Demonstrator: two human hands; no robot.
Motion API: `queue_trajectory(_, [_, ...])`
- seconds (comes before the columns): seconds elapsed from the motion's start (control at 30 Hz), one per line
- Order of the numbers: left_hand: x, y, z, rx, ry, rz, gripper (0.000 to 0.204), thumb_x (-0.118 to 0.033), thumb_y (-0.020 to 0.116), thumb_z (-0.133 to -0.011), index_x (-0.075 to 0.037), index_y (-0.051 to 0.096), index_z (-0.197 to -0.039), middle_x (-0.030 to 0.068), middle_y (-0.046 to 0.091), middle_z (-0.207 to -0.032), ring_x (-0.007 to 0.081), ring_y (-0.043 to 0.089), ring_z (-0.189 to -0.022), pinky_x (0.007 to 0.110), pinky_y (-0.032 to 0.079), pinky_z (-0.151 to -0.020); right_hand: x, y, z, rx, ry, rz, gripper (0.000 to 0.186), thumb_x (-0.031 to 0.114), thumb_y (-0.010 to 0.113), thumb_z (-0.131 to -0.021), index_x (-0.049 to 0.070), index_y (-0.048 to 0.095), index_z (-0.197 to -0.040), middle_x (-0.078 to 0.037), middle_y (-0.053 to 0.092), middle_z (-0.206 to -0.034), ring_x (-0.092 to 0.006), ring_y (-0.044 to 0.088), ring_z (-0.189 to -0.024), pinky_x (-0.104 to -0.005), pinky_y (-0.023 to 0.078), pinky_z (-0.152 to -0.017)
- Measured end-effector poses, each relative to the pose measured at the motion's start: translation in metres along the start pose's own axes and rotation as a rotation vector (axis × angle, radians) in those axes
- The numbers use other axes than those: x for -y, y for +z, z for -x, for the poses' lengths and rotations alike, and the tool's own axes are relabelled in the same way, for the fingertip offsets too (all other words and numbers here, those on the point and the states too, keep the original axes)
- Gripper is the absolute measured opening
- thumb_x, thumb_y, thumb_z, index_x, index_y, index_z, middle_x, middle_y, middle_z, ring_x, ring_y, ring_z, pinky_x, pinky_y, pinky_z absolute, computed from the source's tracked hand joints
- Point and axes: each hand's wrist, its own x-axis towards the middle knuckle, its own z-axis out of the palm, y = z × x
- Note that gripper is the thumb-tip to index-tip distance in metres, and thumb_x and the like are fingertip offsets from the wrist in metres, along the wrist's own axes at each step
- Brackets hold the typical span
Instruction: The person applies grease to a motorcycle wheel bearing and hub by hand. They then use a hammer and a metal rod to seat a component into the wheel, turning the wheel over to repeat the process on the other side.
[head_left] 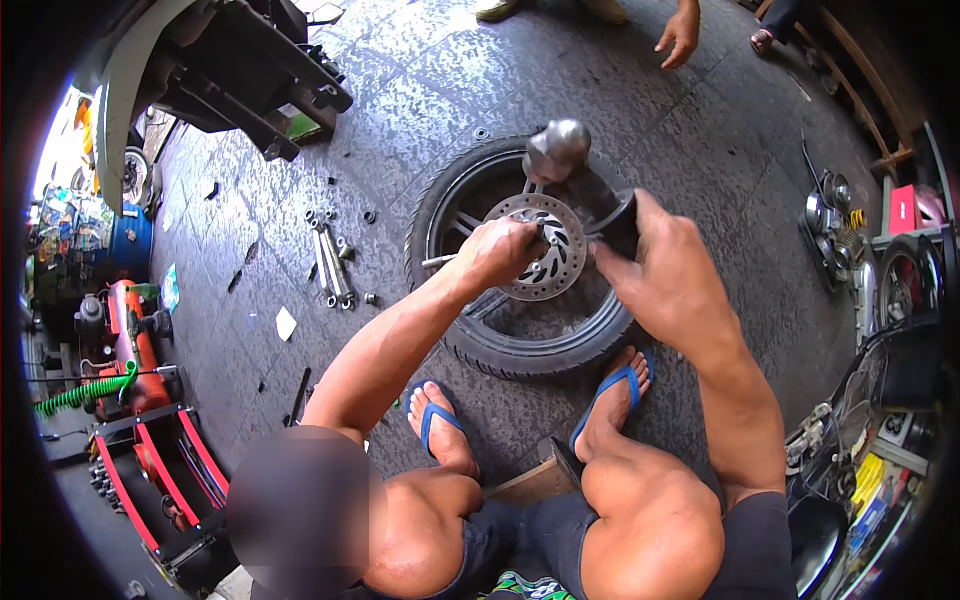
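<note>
A motorcycle wheel [525, 362] lies flat on the floor before my feet, with its perforated brake disc [568, 266] facing up. My left hand [500, 252] is closed over the disc, around a thin metal rod tool [438, 262] that sticks out to the left; its working end is hidden under my fingers. My right hand [662, 265] grips the dark handle of a hammer [558, 152]. The hammer's rounded metal head is raised above the far side of the wheel and looks blurred. It is apart from my left hand.
Wrenches [334, 265] and small nuts are scattered left of the wheel. Farther left stand a red compressor [140, 345] and a red rack [150, 480]. A dark vehicle part [245, 75] hangs upper left. Another person's hand [680, 40] shows at the top. Engine parts [840, 225] lie right.
</note>
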Motion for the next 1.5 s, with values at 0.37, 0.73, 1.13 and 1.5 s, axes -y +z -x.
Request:
queue_trajectory(0.37, [-0.001, 0.007, -0.007, -0.083, 0.081, 0.004, 0.034, -0.034, 0.064, -0.094, -0.001, 0.07, -0.087, 0.0229, 0.07, -0.086, 0.0426, 0.068, -0.084, 0.052, 0.054, -0.075, 0.055, -0.05, 0.034, -0.244, -0.149, -0.459, 0.023, -0.001, 0.074, -0.084, -0.002, 0.062, -0.104, -0.006, 0.068, -0.093, -0.0103, 0.06, -0.083, -0.0275, 0.05, -0.073])
queue_trajectory(0.73, [-0.017, -0.007, -0.009, 0.038, -0.126, -0.052, 0.037, -0.035, 0.066, -0.093, -0.001, 0.071, -0.082, 0.0237, 0.069, -0.082, 0.0434, 0.068, -0.081, 0.052, 0.053, -0.074, 0.012, -0.037, 0.015, -0.031, 0.022, -0.111, 0.022, 0.008, 0.074, -0.085, -0.002, 0.06, -0.098, -0.018, 0.067, -0.077, -0.0209, 0.064, -0.065, -0.0367, 0.05, -0.063])
queue_trajectory(1.13, [-0.004, 0.006, -0.009, -0.068, -0.027, -0.051, 0.03, -0.031, 0.065, -0.092, -0.002, 0.069, -0.09, 0.0218, 0.07, -0.083, 0.0416, 0.069, -0.081, 0.051, 0.055, -0.074, 0.009, -0.02, 0.023, -0.118, -0.13, -0.174, 0.023, 0.01, 0.074, -0.086, -0.002, 0.06, -0.1, -0.021, 0.071, -0.084, -0.0261, 0.073, -0.079, -0.0396, 0.054, -0.072])
queue_trajectory(1.5, [0.003, -0.01, 0.004, -0.111, -0.121, -0.076, 0.034, -0.036, 0.065, -0.093, -0.004, 0.073, -0.084, 0.0223, 0.07, -0.081, 0.0436, 0.068, -0.078, 0.052, 0.054, -0.071, 0.026, -0.027, -0.012, -0.075, -0.019, -0.094, 0.027, 0.016, 0.072, -0.086, -0.006, 0.06, -0.096, -0.029, 0.069, -0.082, -0.0461, 0.07, -0.087, -0.048, 0.055, -0.073])
